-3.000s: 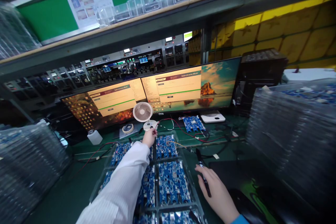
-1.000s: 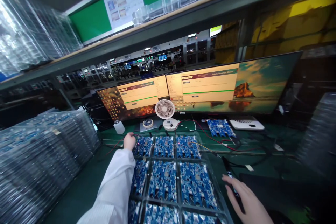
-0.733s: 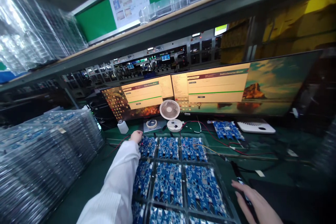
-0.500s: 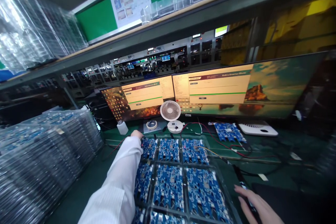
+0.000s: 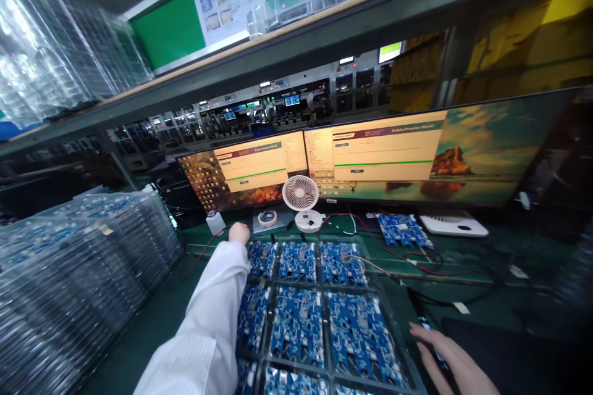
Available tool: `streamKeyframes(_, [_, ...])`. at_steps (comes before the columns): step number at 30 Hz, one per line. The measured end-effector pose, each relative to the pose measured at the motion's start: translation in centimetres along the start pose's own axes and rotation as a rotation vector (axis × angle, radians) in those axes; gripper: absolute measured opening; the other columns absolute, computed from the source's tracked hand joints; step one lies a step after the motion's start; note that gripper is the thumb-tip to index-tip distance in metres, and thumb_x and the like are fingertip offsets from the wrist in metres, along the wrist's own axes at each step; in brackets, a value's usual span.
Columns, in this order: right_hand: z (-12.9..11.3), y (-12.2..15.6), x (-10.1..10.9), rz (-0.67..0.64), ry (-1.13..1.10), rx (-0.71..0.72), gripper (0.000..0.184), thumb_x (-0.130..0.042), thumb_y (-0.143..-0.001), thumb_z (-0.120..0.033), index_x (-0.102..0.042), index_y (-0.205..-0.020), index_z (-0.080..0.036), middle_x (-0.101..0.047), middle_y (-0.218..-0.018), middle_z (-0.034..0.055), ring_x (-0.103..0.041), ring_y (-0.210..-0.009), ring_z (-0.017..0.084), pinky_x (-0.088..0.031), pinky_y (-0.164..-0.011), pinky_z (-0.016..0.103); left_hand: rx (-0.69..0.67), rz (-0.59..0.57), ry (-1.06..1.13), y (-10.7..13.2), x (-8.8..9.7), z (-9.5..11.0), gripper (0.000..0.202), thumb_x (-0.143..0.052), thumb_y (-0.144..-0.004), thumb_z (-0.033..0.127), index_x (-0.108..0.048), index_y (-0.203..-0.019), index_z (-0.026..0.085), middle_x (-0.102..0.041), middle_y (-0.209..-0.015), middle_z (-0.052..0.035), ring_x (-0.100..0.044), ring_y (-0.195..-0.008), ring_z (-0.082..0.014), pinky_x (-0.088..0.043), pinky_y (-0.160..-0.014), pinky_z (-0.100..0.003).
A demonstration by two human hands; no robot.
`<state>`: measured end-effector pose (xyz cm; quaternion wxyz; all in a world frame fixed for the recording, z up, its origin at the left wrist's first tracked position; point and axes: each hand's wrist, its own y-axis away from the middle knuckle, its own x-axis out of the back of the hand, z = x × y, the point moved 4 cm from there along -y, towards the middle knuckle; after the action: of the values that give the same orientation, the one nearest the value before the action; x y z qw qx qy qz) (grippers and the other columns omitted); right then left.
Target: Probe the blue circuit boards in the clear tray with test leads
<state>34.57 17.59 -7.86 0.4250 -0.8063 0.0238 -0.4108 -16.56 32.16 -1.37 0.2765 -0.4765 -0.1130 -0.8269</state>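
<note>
My left hand (image 5: 239, 234) is closed at the far left corner of a clear tray (image 5: 324, 321), with a red wire (image 5: 206, 247) running into it. Its fingertips are hidden behind the back of the hand. The tray holds rows of blue circuit boards (image 5: 296, 327) in separate compartments. A thin yellow wire (image 5: 370, 264) runs from the far right board towards a black, pen-like piece (image 5: 417, 305) with a white marking. My right hand (image 5: 456, 358) is curled round that piece, right of the tray.
Stacked trays of boards (image 5: 88, 284) stand at left. Behind the tray are a white fan (image 5: 300, 194), a tape roll (image 5: 267, 218), a white bottle (image 5: 215, 223), a loose blue board (image 5: 403, 230) and a white device (image 5: 454, 225). Two monitors (image 5: 380, 154) stand below an overhead shelf (image 5: 278, 43).
My left hand has lifted slightly up and away from the corner board, the red wire shifting with it. My right hand has barely moved.
</note>
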Motion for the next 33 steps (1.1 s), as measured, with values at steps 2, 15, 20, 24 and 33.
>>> streamKeyframes(2, [0.2,0.2,-0.1,-0.008,-0.017,-0.015,0.024,-0.04,-0.094,-0.036,-0.056,-0.107,-0.023,-0.068,-0.101,0.0059,-0.067,-0.092,0.019,-0.058,-0.078,0.026,0.038,0.006,0.076,1.9,0.3,-0.5,0.023,-0.05,-0.092,0.028,-0.059,-0.108,0.013,-0.068,-0.1,-0.0059,-0.066,-0.086,-0.0153,-0.055,-0.076,-0.033])
streamKeyframes(15, [-0.4,-0.1,-0.1,-0.01,-0.056,0.01,0.022,-0.041,-0.094,-0.035,-0.055,-0.108,-0.025,-0.068,-0.1,0.0028,-0.067,-0.09,0.017,-0.058,-0.075,0.025,-0.042,-0.03,0.015,9.0,-2.9,0.2,0.015,-0.064,-0.077,0.027,-0.07,-0.082,0.015,-0.073,-0.096,-0.0141,-0.066,-0.099,-0.025,-0.045,-0.086,-0.029])
streamKeyframes(20, [-0.1,0.2,-0.5,-0.034,-0.048,0.017,0.023,-0.041,-0.094,-0.033,-0.054,-0.111,-0.025,-0.068,-0.102,0.0035,-0.066,-0.094,0.017,-0.057,-0.078,0.025,-0.043,-0.04,-0.014,8.9,-3.2,0.9,0.005,-0.06,-0.079,0.019,-0.062,-0.077,0.014,-0.071,-0.092,-0.0185,-0.065,-0.1,-0.0293,-0.044,-0.086,-0.036])
streamKeyframes(24, [-0.1,0.3,-0.6,-0.031,-0.042,0.024,0.022,-0.039,-0.095,-0.033,-0.054,-0.109,-0.025,-0.068,-0.101,0.0034,-0.066,-0.092,0.018,-0.057,-0.077,0.026,-0.032,-0.052,0.131,8.5,-2.7,1.1,0.005,-0.053,-0.082,0.013,-0.055,-0.078,0.015,-0.069,-0.088,-0.0169,-0.067,-0.092,-0.0252,-0.047,-0.08,-0.033])
streamKeyframes(33, [0.0,0.3,-0.8,-0.073,-0.072,0.023,0.023,-0.04,-0.094,-0.034,-0.052,-0.111,-0.024,-0.067,-0.104,0.0056,-0.066,-0.095,0.02,-0.057,-0.08,0.032,-0.223,-0.391,0.627,15.2,1.4,-1.6,0.019,-0.066,-0.071,0.03,-0.056,-0.08,0.017,-0.069,-0.078,-0.0041,-0.067,-0.074,-0.0178,-0.052,-0.067,-0.028])
